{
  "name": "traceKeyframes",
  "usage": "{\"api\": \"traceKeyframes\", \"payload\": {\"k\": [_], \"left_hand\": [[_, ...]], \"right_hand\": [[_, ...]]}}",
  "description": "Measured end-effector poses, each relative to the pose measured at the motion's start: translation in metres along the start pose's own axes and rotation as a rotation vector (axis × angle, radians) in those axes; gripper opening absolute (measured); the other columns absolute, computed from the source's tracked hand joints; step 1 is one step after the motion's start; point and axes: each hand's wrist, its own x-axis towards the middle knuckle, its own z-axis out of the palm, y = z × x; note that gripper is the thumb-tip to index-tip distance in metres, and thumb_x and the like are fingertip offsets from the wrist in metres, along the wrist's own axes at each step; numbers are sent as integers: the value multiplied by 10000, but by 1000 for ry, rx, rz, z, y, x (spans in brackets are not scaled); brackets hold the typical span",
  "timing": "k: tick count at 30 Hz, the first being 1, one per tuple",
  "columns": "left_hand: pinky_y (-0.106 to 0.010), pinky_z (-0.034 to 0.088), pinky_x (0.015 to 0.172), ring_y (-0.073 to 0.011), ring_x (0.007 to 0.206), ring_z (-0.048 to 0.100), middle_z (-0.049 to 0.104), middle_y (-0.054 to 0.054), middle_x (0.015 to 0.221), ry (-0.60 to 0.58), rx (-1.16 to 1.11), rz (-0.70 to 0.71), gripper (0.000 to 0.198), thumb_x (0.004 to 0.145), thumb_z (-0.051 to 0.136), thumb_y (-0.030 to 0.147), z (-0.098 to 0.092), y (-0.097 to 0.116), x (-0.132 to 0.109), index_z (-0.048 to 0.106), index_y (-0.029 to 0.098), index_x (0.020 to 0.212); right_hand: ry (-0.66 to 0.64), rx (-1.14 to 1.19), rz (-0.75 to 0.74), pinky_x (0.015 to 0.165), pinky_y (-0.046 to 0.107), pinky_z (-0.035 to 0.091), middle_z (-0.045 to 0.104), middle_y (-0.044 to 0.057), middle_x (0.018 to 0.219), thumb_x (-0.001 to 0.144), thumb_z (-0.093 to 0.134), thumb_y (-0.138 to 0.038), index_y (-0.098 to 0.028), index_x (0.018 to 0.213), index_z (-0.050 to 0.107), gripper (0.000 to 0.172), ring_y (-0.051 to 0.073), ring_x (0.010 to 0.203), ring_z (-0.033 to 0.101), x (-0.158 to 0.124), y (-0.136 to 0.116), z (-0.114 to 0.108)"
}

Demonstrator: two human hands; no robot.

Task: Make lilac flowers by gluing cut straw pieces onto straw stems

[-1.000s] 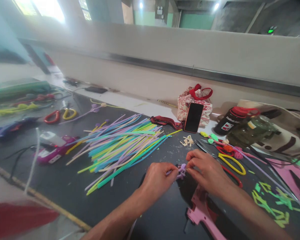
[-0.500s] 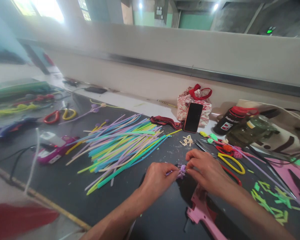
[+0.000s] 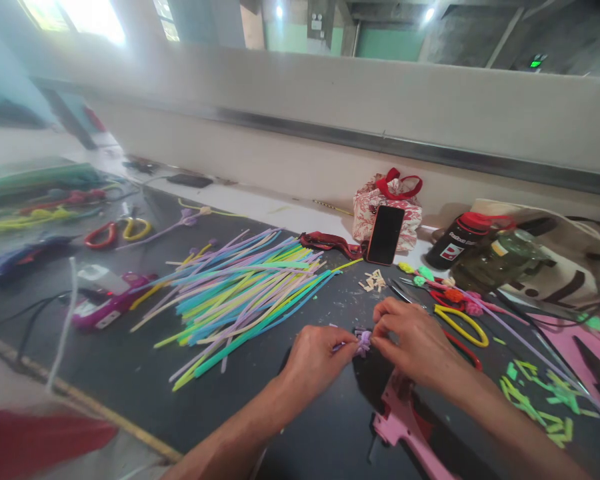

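Both my hands meet over the dark table mat (image 3: 130,373). My left hand (image 3: 316,360) is closed, pinching a thin purple strip whose end sticks out to the left. My right hand (image 3: 414,340) is closed too, its fingertips pinching the small curled purple piece (image 3: 364,342) between the two hands. A big pile of pastel strips (image 3: 240,290) in blue, green, yellow and purple lies just left of my left hand. Yellow-and-red scissors (image 3: 463,328) lie right beside my right hand.
A pink glue gun (image 3: 405,427) lies under my right forearm. A phone (image 3: 385,235) leans on a patterned bag (image 3: 387,200). A red-capped bottle (image 3: 457,241) and tote sit at right, green offcuts (image 3: 540,397) near them. Another glue gun (image 3: 105,300) and scissors (image 3: 115,232) lie left.
Almost nothing has moved. My fingers have shifted slightly on the purple piece, and the view has drifted a little.
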Motion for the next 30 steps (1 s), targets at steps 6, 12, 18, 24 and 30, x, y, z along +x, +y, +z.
{"api": "traceKeyframes", "payload": {"k": [6, 12, 18, 24, 30], "left_hand": [[-185, 390, 607, -138, 691, 611, 707, -1, 762, -6, 2, 13, 258, 802, 478, 320, 0, 0, 0, 718, 224, 794], [-194, 372, 584, -129, 635, 582, 696, 0, 705, -45, -51, -39, 303, 794, 472, 375, -3, 1, 1, 726, 210, 816], [-190, 355, 571, -122, 614, 531, 661, 2, 649, -86, -101, -97, 297, 760, 486, 342, -6, 0, 5, 729, 176, 801], [-183, 290, 499, -94, 542, 409, 533, 25, 541, -114, -124, -152, 275, 726, 505, 322, -8, 3, 6, 728, 164, 758], [-184, 246, 471, -84, 522, 348, 434, 38, 506, -138, -146, -162, 277, 729, 497, 323, -7, 0, 6, 718, 156, 727]], "right_hand": [[-3, -15, 14, 699, 322, 355, 600, 8, 841, 748, 555, -181, -198, 593, 637, 176, 154, 747, 561, 0, 0, -1], [15, 64, 23, 719, 320, 386, 593, 19, 858, 741, 561, -196, -198, 601, 625, 154, 164, 782, 572, 0, 1, -2], [67, 211, 62, 687, 281, 433, 599, 9, 852, 737, 544, -187, -210, 623, 629, 144, 149, 758, 593, -4, 11, -13], [107, 182, -149, 683, 281, 444, 586, 25, 858, 768, 544, -134, -214, 797, 630, 121, 155, 789, 573, -8, 12, -10], [53, 89, -289, 699, 311, 423, 576, 47, 901, 803, 538, -127, -213, 864, 641, 148, 171, 826, 547, -5, 7, -1]]}}
